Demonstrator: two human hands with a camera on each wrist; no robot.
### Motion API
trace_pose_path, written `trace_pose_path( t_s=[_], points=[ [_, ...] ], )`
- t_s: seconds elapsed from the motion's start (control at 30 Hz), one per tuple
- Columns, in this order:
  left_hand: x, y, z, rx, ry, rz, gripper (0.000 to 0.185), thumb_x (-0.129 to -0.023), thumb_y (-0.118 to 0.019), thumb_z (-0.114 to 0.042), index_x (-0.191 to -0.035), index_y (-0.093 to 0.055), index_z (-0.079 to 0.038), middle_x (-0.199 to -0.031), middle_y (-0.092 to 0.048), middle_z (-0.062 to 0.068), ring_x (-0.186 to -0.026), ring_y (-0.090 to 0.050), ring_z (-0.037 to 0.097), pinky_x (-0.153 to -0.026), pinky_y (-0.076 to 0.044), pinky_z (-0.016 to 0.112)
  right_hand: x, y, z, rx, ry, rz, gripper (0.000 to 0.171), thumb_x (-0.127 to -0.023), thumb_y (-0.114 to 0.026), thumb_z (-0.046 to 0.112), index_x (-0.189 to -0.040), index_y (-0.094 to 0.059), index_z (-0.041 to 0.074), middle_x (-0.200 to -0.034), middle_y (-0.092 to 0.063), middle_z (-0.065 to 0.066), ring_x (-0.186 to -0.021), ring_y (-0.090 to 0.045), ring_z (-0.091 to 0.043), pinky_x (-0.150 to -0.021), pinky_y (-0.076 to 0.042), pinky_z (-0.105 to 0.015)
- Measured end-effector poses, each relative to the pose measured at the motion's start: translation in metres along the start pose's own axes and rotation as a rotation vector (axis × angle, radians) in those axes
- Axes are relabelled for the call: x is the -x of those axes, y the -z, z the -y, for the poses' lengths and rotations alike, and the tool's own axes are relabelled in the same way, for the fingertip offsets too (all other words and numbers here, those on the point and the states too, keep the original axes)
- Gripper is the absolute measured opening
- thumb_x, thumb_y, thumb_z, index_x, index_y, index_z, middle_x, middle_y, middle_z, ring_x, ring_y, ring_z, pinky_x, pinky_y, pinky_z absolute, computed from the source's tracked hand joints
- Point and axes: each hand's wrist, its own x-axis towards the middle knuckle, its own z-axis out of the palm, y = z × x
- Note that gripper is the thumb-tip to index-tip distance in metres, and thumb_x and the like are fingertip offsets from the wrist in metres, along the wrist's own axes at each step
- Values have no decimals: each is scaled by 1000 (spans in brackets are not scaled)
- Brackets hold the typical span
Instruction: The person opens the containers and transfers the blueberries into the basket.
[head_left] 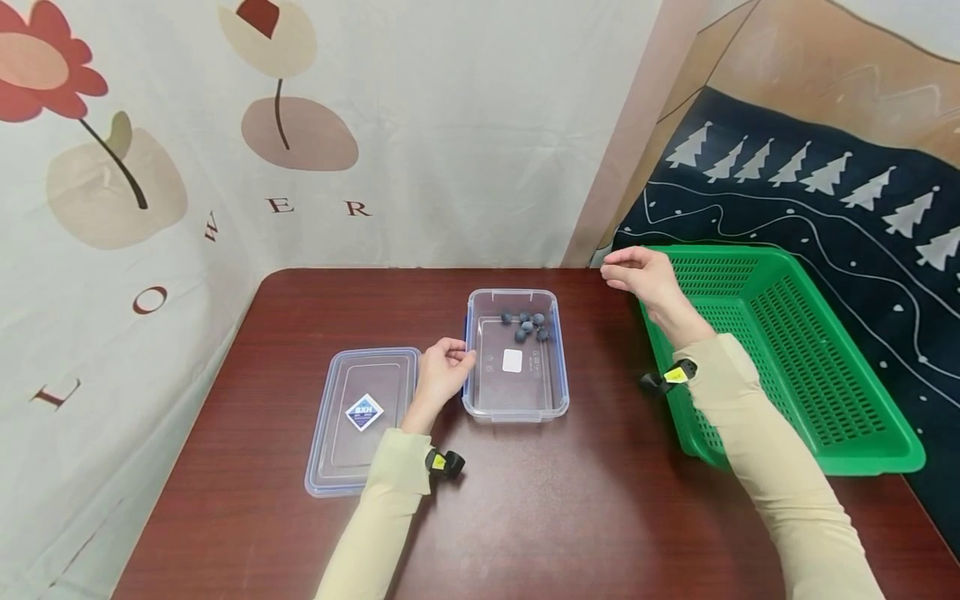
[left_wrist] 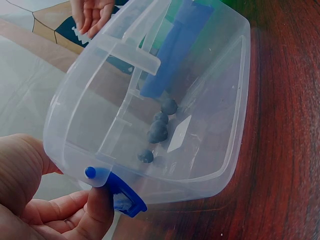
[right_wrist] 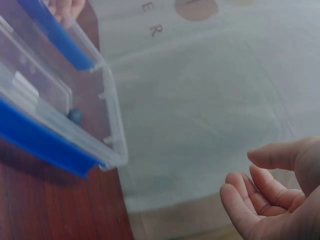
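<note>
Blueberries [head_left: 527, 327] sit in a clear plastic container [head_left: 491, 392]

From here I see them clustered toward the container's far right corner. At its left wall, the left hand [head_left: 441, 375] grips the container by a blue latch [left_wrist: 127, 197], fingers curled. Right of the container, the right hand [head_left: 651, 282] is raised, fingers loosely bent and holding nothing, near a green perforated basket [head_left: 862, 463]. A clear lid [head_left: 360, 442] lies left of the container.

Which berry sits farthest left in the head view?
The berry standing slightly apart in the clear box; the other berries bunch together to its right.
</note>
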Motion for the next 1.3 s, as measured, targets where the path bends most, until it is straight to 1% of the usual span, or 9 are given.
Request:
trace_pose_path(
  t_s=[0.2, 0.33, 0.47, 0.57, 0.67, 0.87, 0.97, 1.13, 1.3],
  points=[
    [0, 1, -1, 2, 7, 1, 20, -80, -67, -9, -92, -65, 6, -78, -66, 15, -66, -62, 22, -61, -50, 26, -3, -27, -3, 9, 0, 22, 27, -87, -63, 3, -109, -57, -11, -82, -62, 1, -77, -62, -11, -76, -52, -21],
    [0, 0, -1, 3, 13, 2, 19, -80, -67, -9, -93, -65, 6, -78, -66, 15, -67, -62, 22, -61, -50, 26, -4, -46, -6, 38, -17, 42, 26, -87, -63, 5, -108, -58, -9, -84, -60, 0, -76, -61, -11, -84, -51, -30],
    [0, 0, 0, 4, 9, 0, 20, -80, -67, -8, -93, -65, 6, -78, -66, 15, -67, -62, 22, -60, -49, 24, -5, -64, -11, 12, -17, 69, 25, -86, -64, 3, -107, -59, -10, -81, -61, 0, -72, -61, -8, -88, -48, -40],
    [0, 0, 0, 6, 4, -4, 20, -79, -67, -8, -93, -65, 6, -78, -66, 15, -66, -62, 22, -59, -49, 24, -6, -78, -15, -10, -17, 80, 24, -85, -65, 1, -105, -60, -10, -76, -62, 2, -71, -62, -10, -88, -49, -41],
    [0, 1, 0, 6, 4, -3, 20, -79, -67, -9, -92, -65, 6, -78, -66, 15, -66, -62, 22, -59, -49, 24, -5, -91, -20, -29, -33, 75, 23, -83, -65, 0, -104, -60, -10, -72, -61, 4, -71, -63, -13, -86, -50, -42],
    [0, 1, 0, 10, 10, 0, 19, -80, -67, -9, -92, -65, 6, -78, -66, 15, -66, -61, 21, -60, -49, 24, -4, -118, -33, -77, -39, 37, 22, -82, -65, -3, -102, -60, -12, -70, -60, 5, -70, -62, -12, -88, -47, -48],
    [0, 1, 0, 13, 13, 1, 19, -80, -67, -9, -92, -65, 6, -78, -66, 15, -66, -61, 21, -61, -49, 25, -5, -128, -39, -65, -44, 3, 25, -82, -65, -2, -105, -61, -12, -73, -62, 1, -76, -64, -19, -88, -47, -47],
    [0, 0, 1, 13, 13, 5, 20, -80, -67, -9, -93, -65, 6, -79, -66, 15, -67, -62, 23, -61, -50, 26, -9, -138, -48, -21, -86, -24, 27, -83, -66, 1, -108, -62, -8, -88, -66, -11, -95, -62, -36, -88, -48, -44],
    [-1, 0, 2, 9, -3, 0, 19, -80, -67, -8, -92, -65, 7, -79, -66, 16, -67, -62, 24, -61, -50, 27, -13, -144, -53, 64, -118, -19, 27, -84, -66, 5, -109, -66, -3, -103, -66, -17, -98, -62, -36, -82, -51, -35]
  ],
)
